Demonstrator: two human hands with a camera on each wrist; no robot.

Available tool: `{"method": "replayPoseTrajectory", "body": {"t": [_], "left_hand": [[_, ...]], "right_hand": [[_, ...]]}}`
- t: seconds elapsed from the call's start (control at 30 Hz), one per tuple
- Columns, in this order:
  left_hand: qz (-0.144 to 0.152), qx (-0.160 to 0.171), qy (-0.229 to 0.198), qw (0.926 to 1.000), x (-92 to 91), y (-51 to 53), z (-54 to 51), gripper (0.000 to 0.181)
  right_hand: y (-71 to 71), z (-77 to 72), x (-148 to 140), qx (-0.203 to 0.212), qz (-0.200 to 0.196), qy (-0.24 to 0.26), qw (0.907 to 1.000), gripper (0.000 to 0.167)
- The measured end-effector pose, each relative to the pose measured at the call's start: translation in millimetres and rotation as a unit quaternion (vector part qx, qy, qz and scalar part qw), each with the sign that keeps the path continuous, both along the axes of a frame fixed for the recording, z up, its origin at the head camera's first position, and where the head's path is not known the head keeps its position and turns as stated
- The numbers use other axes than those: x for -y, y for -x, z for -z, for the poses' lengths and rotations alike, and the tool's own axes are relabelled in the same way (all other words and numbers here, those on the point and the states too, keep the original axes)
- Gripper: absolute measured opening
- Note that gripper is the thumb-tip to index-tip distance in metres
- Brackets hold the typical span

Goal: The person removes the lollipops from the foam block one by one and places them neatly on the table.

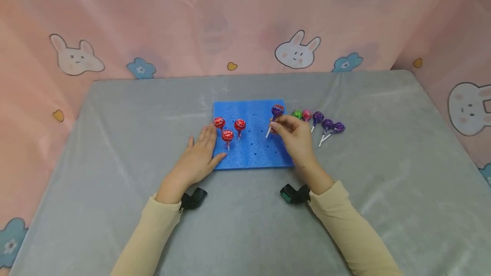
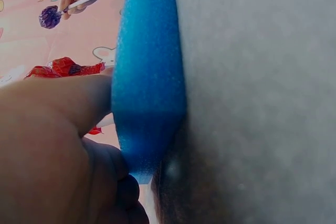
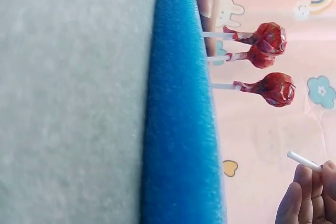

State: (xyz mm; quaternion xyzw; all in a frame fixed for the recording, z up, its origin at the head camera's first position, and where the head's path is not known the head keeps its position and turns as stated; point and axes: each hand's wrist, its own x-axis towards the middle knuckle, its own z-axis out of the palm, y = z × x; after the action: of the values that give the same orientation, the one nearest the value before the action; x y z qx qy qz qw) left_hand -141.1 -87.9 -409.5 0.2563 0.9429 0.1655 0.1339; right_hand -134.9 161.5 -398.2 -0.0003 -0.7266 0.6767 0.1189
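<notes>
A blue foam board with small holes lies on the table. Three red-wrapped lollipops stand upright in its left part, one of them a little right of the others; the right wrist view shows their sticks in the foam. The left hand lies against the board's left edge, fingers extended, thumb on its front left corner. Above the board's right part, the right hand pinches a purple lollipop between thumb and fingers, wrapped head up, the stick's lower end free. The left wrist view shows this lollipop too.
Right of the board lie a green lollipop, a pink one and several purple ones, partly behind the right hand. A grey cloth covers the table. Pink patterned fabric hangs behind and at the sides.
</notes>
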Motion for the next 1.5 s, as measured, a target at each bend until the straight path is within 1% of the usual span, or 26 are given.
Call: {"method": "replayPoseTrajectory", "body": {"t": [0.17,0.33,0.43,0.53,0.6,0.67,0.73,0.87,1.0,1.07,1.23,1.37,1.5], "left_hand": [[0.006,0.001,-0.002,1.0000,-3.9,2.9,-1.6,0.076],[0.005,0.002,0.001,1.0000,-5.1,4.4,-1.9,0.076],[0.006,0.000,0.002,1.0000,-5.1,4.9,-2.1,0.076],[0.007,-0.003,0.001,1.0000,-5.1,5.1,-2.7,0.075],[0.008,-0.004,-0.001,1.0000,-5.1,4.5,-3.1,0.075],[0.008,-0.003,-0.001,1.0000,-4.9,2.9,-3.3,0.076],[0.007,-0.003,-0.003,1.0000,-4.3,1.0,-3.0,0.076],[0.004,-0.003,-0.005,1.0000,-3.1,-1.6,-2.1,0.076],[0.007,-0.006,-0.006,0.9999,-3.0,-2.0,-1.3,0.076],[0.007,-0.007,-0.006,0.9999,-2.5,-1.9,-0.4,0.076],[0.000,-0.006,-0.009,0.9999,-0.3,-1.4,0.8,0.077],[-0.002,-0.005,-0.010,0.9999,0.8,-1.3,0.7,0.077],[0.000,-0.009,-0.012,0.9999,1.4,-1.3,0.5,0.076]], "right_hand": [[-1.0,-5.3,-6.1,0.005,0.008,-0.010,0.9999,0.011],[-2.2,-9.3,-14.8,0.011,0.004,-0.019,0.9997,0.012],[-4.1,-11.8,-26.4,0.026,-0.015,-0.034,0.9990,0.014],[-6.5,-15.5,-42.4,0.054,-0.041,-0.077,0.9947,0.015],[-9.1,-18.9,-53.6,0.079,-0.060,-0.118,0.9880,0.016],[-11.6,-22.0,-64.9,0.096,-0.085,-0.169,0.9771,0.016],[-13.8,-25.1,-74.7,0.115,-0.112,-0.201,0.9665,0.016],[-15.6,-28.4,-92.1,0.148,-0.156,-0.224,0.9505,0.014],[-18.1,-32.1,-106.9,0.183,-0.174,-0.254,0.9337,0.015],[-18.3,-32.7,-111.9,0.200,-0.178,-0.262,0.9271,0.016],[-15.2,-29.6,-117.3,0.232,-0.176,-0.264,0.9195,0.020],[-11.8,-25.4,-118.2,0.248,-0.180,-0.272,0.9124,0.020],[-9.4,-22.1,-118.1,0.259,-0.180,-0.270,0.9097,0.018]]}}
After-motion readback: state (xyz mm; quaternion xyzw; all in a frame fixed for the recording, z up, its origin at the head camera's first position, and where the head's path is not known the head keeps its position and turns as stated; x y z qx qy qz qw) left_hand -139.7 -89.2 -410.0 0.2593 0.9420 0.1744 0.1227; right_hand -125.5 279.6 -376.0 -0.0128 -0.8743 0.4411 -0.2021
